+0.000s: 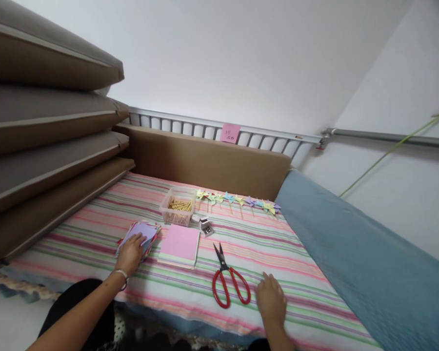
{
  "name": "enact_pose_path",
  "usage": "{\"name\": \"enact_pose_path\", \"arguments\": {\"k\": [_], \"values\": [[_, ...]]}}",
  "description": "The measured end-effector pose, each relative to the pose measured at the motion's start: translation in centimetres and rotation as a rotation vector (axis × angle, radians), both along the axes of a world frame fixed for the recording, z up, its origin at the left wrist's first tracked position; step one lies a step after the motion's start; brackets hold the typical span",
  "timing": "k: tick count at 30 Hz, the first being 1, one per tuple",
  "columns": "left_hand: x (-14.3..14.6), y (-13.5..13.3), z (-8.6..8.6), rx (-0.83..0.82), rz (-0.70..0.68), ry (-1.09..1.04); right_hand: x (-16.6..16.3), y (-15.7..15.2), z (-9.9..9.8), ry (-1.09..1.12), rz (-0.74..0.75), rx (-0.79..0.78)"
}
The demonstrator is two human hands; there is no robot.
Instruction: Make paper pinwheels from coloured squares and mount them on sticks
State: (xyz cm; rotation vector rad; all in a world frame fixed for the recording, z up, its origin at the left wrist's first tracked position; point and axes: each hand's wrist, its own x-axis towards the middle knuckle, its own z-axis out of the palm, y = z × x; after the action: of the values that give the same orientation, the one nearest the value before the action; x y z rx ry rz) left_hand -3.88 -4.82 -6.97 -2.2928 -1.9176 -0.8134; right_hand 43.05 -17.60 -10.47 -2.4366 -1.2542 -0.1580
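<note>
My left hand (pixel 130 253) rests flat on a loose pile of coloured paper squares (pixel 143 232) with a lilac sheet on top. Just right of that pile lies a neat stack of square paper (pixel 180 244) with a pink top sheet. My right hand (pixel 270 298) lies palm down on the striped bedsheet (pixel 95 229), fingers apart, holding nothing. Red-handled scissors (pixel 227 281) lie shut just left of that hand, blades pointing away from me.
A clear plastic box of wooden sticks (pixel 178 206) stands behind the paper. A small stapler (pixel 205 226) lies beside it. A row of finished paper pinwheels (pixel 237 200) lines the back. Stacked brown cushions (pixel 47 146) rise at left; a blue blanket (pixel 351 263) covers the right.
</note>
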Motion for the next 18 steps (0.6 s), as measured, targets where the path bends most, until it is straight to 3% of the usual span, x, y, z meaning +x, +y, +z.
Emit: {"name": "enact_pose_path", "arguments": {"k": [4, 7, 9, 10, 14, 16, 18], "values": [[-1.0, 0.4, 1.3, 0.048, -0.010, -0.025, 0.3, -0.2, 1.4, 0.184, 0.049, 0.145], [-1.0, -0.2, 3.3, 0.141, -0.041, -0.045, -2.1, -0.4, 3.5, 0.274, 0.111, 0.232], [-0.2, -1.3, 4.8, 0.242, -0.122, -0.050, -5.5, -0.6, 5.2, 0.751, 0.203, 0.393], [0.5, -2.0, 5.6, 0.282, -0.175, -0.044, -7.7, -0.7, 6.0, 1.040, 0.249, 0.379], [3.6, -5.8, 7.3, 0.335, -0.467, 0.021, -16.4, -0.7, 9.4, 1.484, 0.402, 0.226], [4.9, -7.6, 7.2, 0.346, -0.600, 0.042, -19.4, -0.6, 10.5, 1.860, 0.425, 0.124], [5.8, -9.2, 6.6, 0.320, -0.685, 0.038, -21.2, -0.6, 11.1, 1.960, 0.474, 0.111]]}}
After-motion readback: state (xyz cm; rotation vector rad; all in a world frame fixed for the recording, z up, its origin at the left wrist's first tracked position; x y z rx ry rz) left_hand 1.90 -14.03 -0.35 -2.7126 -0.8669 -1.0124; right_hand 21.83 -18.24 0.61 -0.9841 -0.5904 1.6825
